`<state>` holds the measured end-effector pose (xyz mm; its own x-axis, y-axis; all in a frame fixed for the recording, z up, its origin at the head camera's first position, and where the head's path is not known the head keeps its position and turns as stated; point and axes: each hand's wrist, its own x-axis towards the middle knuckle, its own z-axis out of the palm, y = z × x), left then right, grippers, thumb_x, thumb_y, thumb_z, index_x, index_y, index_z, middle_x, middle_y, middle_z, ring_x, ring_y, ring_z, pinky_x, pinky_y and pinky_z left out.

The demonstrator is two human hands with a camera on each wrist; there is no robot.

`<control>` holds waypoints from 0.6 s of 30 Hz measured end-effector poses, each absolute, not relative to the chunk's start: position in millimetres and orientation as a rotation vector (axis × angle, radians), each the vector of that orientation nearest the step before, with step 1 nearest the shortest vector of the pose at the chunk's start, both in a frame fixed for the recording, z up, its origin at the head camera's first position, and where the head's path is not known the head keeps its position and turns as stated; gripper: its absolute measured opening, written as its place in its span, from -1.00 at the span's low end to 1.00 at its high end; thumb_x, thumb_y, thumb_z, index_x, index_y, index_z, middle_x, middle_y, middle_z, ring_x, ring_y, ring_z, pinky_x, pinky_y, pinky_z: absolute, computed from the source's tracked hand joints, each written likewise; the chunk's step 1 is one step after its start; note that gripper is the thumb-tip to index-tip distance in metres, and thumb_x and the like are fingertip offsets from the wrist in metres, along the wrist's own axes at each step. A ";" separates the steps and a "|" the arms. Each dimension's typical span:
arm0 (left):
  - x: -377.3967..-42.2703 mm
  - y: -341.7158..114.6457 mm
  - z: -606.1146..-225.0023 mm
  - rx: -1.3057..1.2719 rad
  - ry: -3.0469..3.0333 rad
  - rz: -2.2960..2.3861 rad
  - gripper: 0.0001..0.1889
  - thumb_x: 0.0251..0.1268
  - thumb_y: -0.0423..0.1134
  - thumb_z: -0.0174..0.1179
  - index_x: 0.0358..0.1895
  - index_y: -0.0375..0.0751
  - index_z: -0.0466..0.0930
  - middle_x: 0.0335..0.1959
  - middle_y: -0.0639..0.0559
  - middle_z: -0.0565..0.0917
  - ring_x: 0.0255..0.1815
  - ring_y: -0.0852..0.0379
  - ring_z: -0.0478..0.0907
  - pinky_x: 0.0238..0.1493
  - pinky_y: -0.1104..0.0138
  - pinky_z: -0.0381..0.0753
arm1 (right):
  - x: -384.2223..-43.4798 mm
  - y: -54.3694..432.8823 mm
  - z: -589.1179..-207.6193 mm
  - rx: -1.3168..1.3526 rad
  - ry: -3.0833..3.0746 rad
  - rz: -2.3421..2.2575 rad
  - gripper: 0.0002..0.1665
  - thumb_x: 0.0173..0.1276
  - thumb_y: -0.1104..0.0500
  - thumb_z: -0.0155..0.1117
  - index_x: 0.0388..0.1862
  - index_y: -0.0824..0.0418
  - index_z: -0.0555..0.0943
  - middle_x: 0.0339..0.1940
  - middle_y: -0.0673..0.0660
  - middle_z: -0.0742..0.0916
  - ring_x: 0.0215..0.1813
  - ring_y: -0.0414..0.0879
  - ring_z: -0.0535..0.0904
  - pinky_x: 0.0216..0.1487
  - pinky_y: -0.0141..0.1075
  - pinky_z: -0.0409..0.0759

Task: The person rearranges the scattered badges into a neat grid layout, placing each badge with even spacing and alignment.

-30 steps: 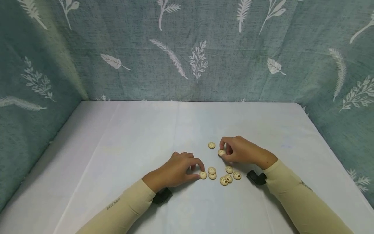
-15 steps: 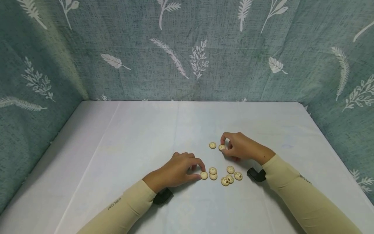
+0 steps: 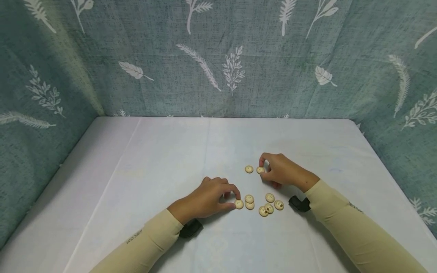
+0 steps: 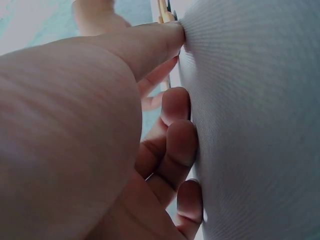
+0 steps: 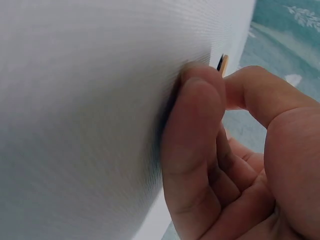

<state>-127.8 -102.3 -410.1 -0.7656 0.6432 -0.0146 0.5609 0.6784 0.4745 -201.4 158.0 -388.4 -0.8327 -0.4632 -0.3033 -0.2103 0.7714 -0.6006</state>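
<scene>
Pinching one pale disc (image 3: pixel 260 170), the right hand (image 3: pixel 280 169) sits just beside a lone disc (image 3: pixel 249 169) on the white table (image 3: pixel 164 151). Left hand (image 3: pixel 209 199) grips a nearer disc (image 3: pixel 239 204), thumb and index finger, next to two overlapping discs (image 3: pixel 249 198). Left sleeve lettering (image 3: pixel 134 236) blurred; disc markings (image 3: pixel 280 205) too small to read.

Leaf-printed cloth (image 3: pixel 164 87) around a white table (image 3: pixel 153 155) suggests a booth-like setting.
</scene>
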 end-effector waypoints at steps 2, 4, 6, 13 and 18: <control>-128.0 -102.1 -410.0 0.983 2.712 0.673 -0.81 0.25 -0.01 0.39 -0.10 0.25 0.67 -0.43 0.28 0.48 -0.36 0.32 0.37 -0.12 0.22 0.26 | -201.4 158.1 -388.2 -0.504 2.531 -0.785 -0.78 0.38 0.21 0.26 -0.09 0.18 0.43 -0.70 0.06 0.62 -0.70 -0.12 0.56 -0.59 -0.26 0.56; -128.3 -101.8 -410.0 0.983 2.713 0.671 -0.81 0.24 -0.01 0.39 -0.10 0.25 0.67 -0.43 0.28 0.48 -0.36 0.32 0.37 -0.12 0.22 0.26 | -201.3 158.3 -388.1 -0.499 2.532 -0.786 -0.78 0.38 0.21 0.25 -0.08 0.18 0.43 -0.70 0.07 0.62 -0.70 -0.11 0.56 -0.59 -0.25 0.56; -128.4 -101.5 -410.0 0.982 2.712 0.670 -0.81 0.24 -0.01 0.39 -0.10 0.25 0.67 -0.44 0.28 0.48 -0.36 0.32 0.37 -0.12 0.22 0.26 | -201.2 158.5 -388.1 -0.494 2.530 -0.788 -0.78 0.38 0.21 0.25 -0.08 0.18 0.43 -0.70 0.07 0.62 -0.70 -0.11 0.56 -0.58 -0.25 0.56; -128.6 -101.1 -409.6 0.980 2.710 0.667 -0.81 0.24 -0.01 0.40 -0.11 0.25 0.67 -0.44 0.28 0.48 -0.36 0.32 0.37 -0.11 0.21 0.27 | -202.5 158.2 -389.7 -0.471 2.524 -0.789 -0.77 0.38 0.22 0.25 -0.07 0.17 0.42 -0.69 0.07 0.62 -0.68 -0.10 0.58 -0.58 -0.26 0.57; -128.7 -101.3 -409.0 0.982 2.714 0.660 -0.81 0.24 0.00 0.40 -0.11 0.25 0.68 -0.44 0.29 0.47 -0.37 0.32 0.37 -0.11 0.21 0.27 | -202.7 158.1 -390.8 -0.459 2.533 -0.780 -0.76 0.38 0.22 0.26 -0.06 0.16 0.42 -0.69 0.07 0.62 -0.68 -0.10 0.58 -0.59 -0.28 0.56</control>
<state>-128.7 -101.3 -409.0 -0.7656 0.6431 -0.0185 0.5628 0.6834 0.4650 -202.7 158.1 -390.8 -0.8445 -0.4317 -0.3170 -0.1786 0.7850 -0.5932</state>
